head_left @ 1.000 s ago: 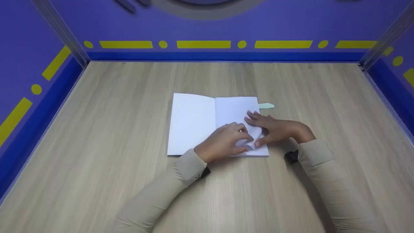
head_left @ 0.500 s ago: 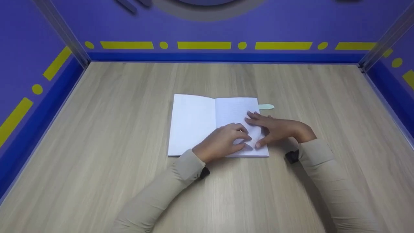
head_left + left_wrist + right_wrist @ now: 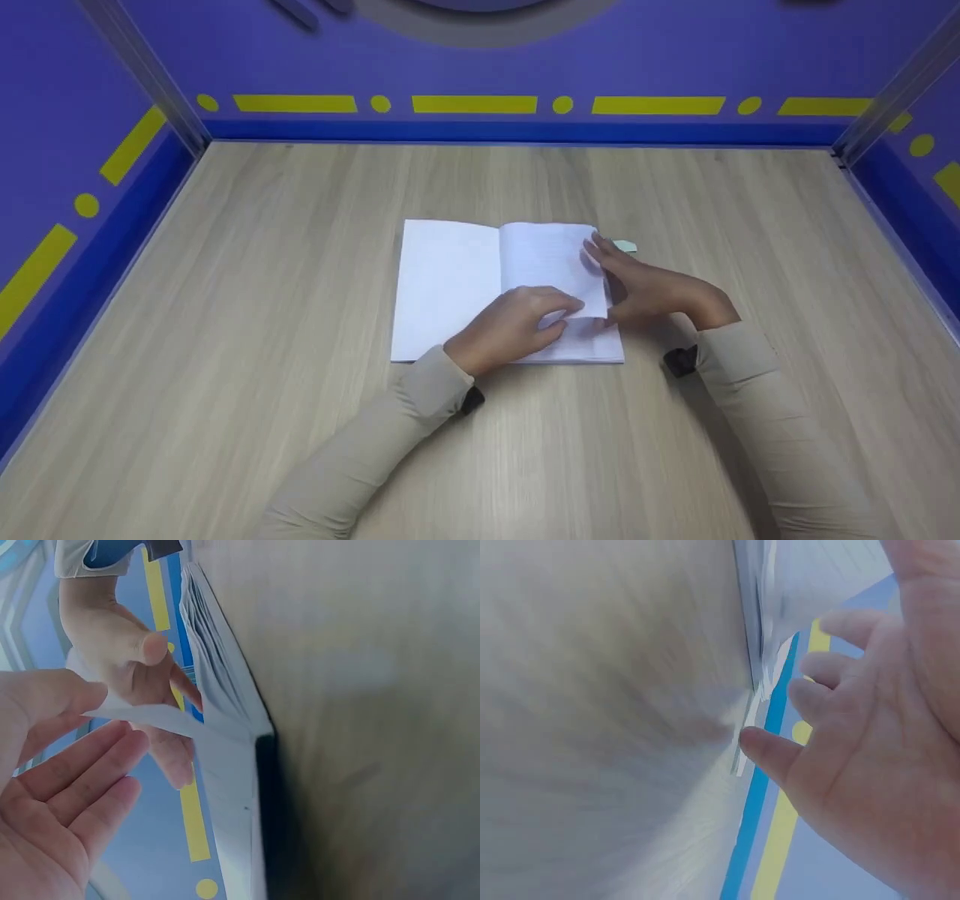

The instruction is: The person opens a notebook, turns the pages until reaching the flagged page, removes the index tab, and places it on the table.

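Midway across the tabletop (image 3: 300, 225), well short of its far edge, a book (image 3: 442, 292) lies open, its left side bare white. On its right half a page (image 3: 551, 255) arches up, its bottom edge clear of the sheets beneath. The left hand (image 3: 510, 322), over the book's near edge, appears to pinch that page beside its lower right corner. The right hand (image 3: 652, 292) is spread at the page's right edge, gripping nothing; its fingers blur, so contact is unclear. For good handling, I would check that only one sheet is caught, keep the pinch light and lift in an even curve, since thin paper probably creases easily. Beyond the right hand, a pale green tab (image 3: 625, 246) sticks out; a blue wall (image 3: 480, 71) borders the tabletop's far edge.
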The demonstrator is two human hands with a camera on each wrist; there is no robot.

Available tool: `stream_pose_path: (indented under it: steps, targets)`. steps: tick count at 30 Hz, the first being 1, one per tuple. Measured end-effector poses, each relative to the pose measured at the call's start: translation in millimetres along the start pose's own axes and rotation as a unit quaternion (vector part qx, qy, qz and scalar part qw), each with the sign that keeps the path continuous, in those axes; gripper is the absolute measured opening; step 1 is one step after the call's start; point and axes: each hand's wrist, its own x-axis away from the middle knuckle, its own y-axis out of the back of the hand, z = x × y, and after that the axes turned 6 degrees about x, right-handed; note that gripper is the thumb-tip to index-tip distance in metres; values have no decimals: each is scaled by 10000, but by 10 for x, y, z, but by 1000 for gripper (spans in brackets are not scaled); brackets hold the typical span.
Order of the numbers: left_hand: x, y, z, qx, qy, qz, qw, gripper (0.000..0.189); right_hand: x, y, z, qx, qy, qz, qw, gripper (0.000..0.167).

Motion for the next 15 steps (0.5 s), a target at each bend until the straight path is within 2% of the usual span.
stream_pose_path:
  steps: [8, 15]
  targets:
    - [-8, 43, -1, 586, -80, -519, 9969, 35, 4, 28, -20, -172, -302, -275, 9990, 130]
    - [0, 122, -3, 890, 66, -964, 9913, 39, 8, 36, -41, -400, -141, -512, 9978, 128]
